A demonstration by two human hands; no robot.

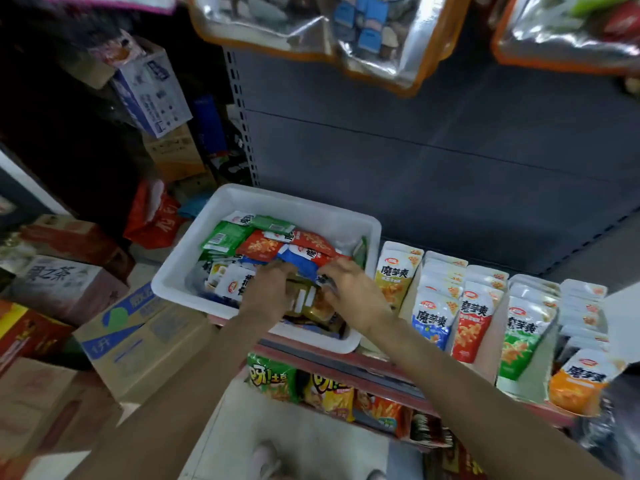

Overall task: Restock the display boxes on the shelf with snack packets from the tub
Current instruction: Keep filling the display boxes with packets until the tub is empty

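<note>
A white tub (194, 244) stands on the left end of the shelf, filled with green, red, blue and white snack packets (263, 244). Both of my hands are inside its near end. My left hand (268, 289) and my right hand (353, 292) together grip a small stack of brownish-olive packets (308, 301) between them. To the right of the tub stand several display boxes (519, 375) holding upright rows of yellow, blue, red, green and orange packets (433, 323).
Cardboard cartons (138, 341) are piled on the floor to the left. Crisp bags (273, 375) fill the shelf below. Large foil bags (304, 26) hang overhead. The grey shelf back panel (450, 150) rises behind the tub.
</note>
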